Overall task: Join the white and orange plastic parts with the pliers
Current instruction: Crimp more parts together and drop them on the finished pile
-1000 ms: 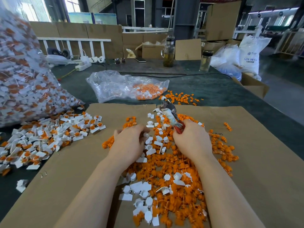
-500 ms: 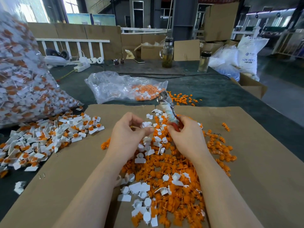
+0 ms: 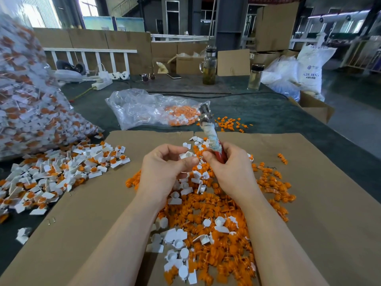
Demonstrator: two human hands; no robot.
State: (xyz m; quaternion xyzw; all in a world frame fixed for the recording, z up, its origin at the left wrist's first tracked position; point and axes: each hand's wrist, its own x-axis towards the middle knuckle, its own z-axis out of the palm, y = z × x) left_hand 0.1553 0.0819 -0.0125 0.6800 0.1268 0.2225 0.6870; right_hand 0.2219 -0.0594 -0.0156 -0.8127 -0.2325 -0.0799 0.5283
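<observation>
My left hand (image 3: 165, 170) pinches a small white plastic part (image 3: 186, 155) between thumb and fingers, raised above the pile. My right hand (image 3: 231, 168) grips the red handles of the pliers (image 3: 210, 131), whose taped shaft and metal jaws point up and away. The right thumb tip nearly touches the white part. Below both hands lies a heap of loose orange parts (image 3: 216, 213) mixed with white parts (image 3: 177, 240) on a cardboard sheet (image 3: 319, 203).
Joined white-and-orange pieces (image 3: 61, 172) spread at the left beside a large full bag (image 3: 26, 104). A clear bag with orange parts (image 3: 156, 108) lies behind the cardboard. Two glass bottles (image 3: 209, 67), a power strip and boxes stand at the table's far side.
Both hands rose from the pile. The left hand lifted a white part up, and the right hand tilted the pliers more upright, coming close to the left hand.
</observation>
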